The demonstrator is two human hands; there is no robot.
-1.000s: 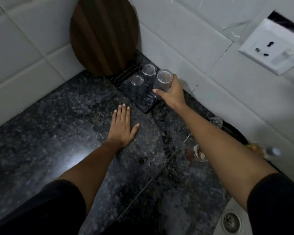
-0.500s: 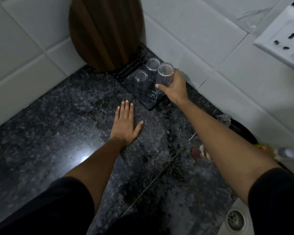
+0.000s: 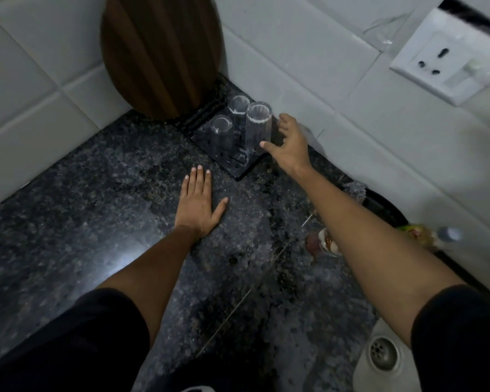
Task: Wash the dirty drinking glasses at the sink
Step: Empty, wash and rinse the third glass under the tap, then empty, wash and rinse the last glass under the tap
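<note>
Landmark: black rectangular plastic draining tray [image 3: 239, 168], set in the corner of the dark speckled granite counter [image 3: 68, 216] against the white tiled wall [image 3: 309, 66]. Left of and behind the tray, a round dark wooden board [image 3: 160, 52] leans upright on the tiles. In front of the tray, slightly left, the left hand [image 3: 198, 205] lies palm down on the granite, fingers straight and close together, thumb angled out; holds nothing. On the tray stand three clear drinking glasses, mouths down: a short one [image 3: 220, 131] nearest the tray's left side, a second [image 3: 239, 106] behind it toward the wall, and a taller clear tumbler [image 3: 258, 125] on the tray's right part, faint whitish ring at its upturned base, walls transparent. Right hand [image 3: 290, 145] just right of the tall tumbler, fingers spread and loosely extended; thumb tip at the tumbler's lower wall, contact cannot be told; other fingers apart from the glass. Right of the tray, along the wall, a crumpled scrubber [image 3: 355, 190] and bottles [image 3: 433, 236], blurred. Far right and in front of the tray, the sink's metal drain [image 3: 384, 356].
</note>
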